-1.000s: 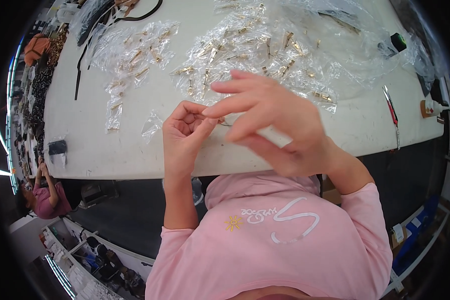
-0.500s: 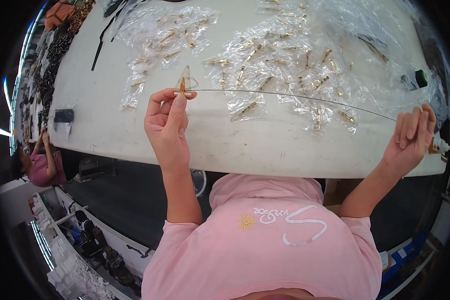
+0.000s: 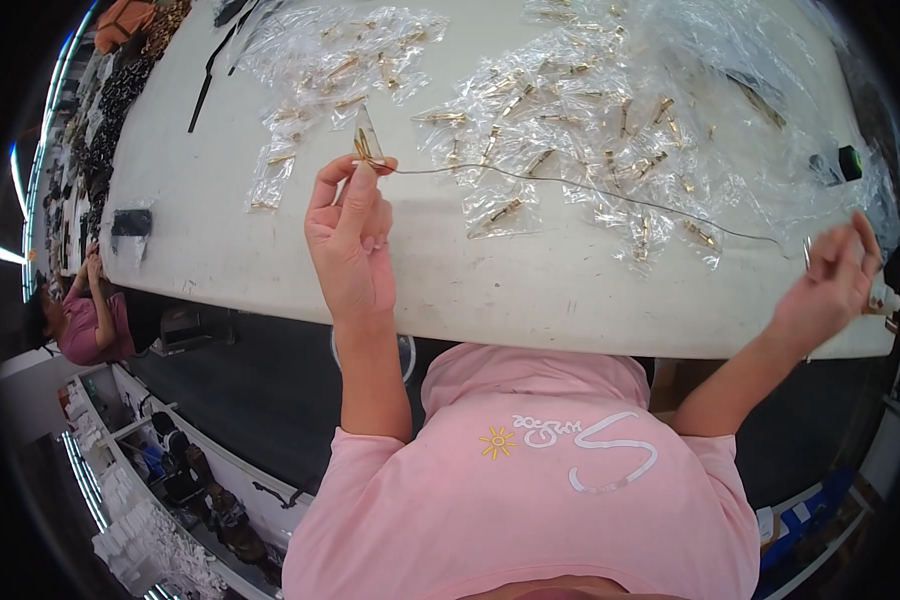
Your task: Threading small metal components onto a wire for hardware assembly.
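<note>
My left hand (image 3: 352, 235) is raised over the table's near part, thumb and finger pinching a small gold-coloured metal piece (image 3: 364, 150). A clear pointed triangular piece (image 3: 372, 130) stands up beside it. From this pinch a thin dark cord (image 3: 570, 183) runs right in a slack wave. At the far right my right hand (image 3: 828, 283) is blurred, its fingers curled together. A thin shiny sliver (image 3: 808, 252) shows beside those fingers, near the cord's end; what they grip is not clear.
Several clear plastic bags with gold-coloured metal parts (image 3: 495, 215) cover the middle of the white table (image 3: 270, 262). More bags (image 3: 345, 65) lie at the back left. A small white bottle (image 3: 885, 298) stands by my right hand. Another person (image 3: 95, 325) is at the far left.
The cord has gone from nearly straight to slack and wavy. My left hand has shifted slightly right and away from me. My right hand has moved slightly and is now blurred.
</note>
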Demonstrator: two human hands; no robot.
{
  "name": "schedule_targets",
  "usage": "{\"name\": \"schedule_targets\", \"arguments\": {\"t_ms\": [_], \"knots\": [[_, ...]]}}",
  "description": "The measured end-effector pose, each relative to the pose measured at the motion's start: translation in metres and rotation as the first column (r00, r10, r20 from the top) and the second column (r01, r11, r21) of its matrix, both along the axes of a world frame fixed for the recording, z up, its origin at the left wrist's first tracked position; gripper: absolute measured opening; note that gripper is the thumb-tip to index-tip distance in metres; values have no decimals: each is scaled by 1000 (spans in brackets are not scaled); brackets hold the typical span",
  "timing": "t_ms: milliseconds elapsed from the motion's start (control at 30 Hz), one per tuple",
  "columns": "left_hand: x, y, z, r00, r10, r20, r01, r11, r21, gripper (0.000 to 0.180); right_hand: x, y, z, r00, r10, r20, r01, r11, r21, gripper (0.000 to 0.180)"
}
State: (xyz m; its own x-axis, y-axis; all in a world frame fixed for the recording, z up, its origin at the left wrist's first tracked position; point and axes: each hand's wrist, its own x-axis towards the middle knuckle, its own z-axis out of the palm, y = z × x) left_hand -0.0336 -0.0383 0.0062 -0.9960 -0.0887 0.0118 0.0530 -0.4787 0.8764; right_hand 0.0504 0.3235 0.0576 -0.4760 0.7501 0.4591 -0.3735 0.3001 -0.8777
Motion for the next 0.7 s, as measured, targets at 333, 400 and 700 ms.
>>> {"name": "schedule_targets", "arguments": {"t_ms": [333,400,700], "knots": [[22,31,7,938,-342,-65,345,937,54,12,-23,-142,-24,698,679,229,-714,685,146,13],[27,32,10,956,-290,-48,287,956,-66,12,-19,-146,-27,554,819,147,-806,572,-153,14],[39,43,17,978,-117,-171,39,915,-402,18,-16,-138,-25,272,953,-135,-714,106,-692,30]]}}
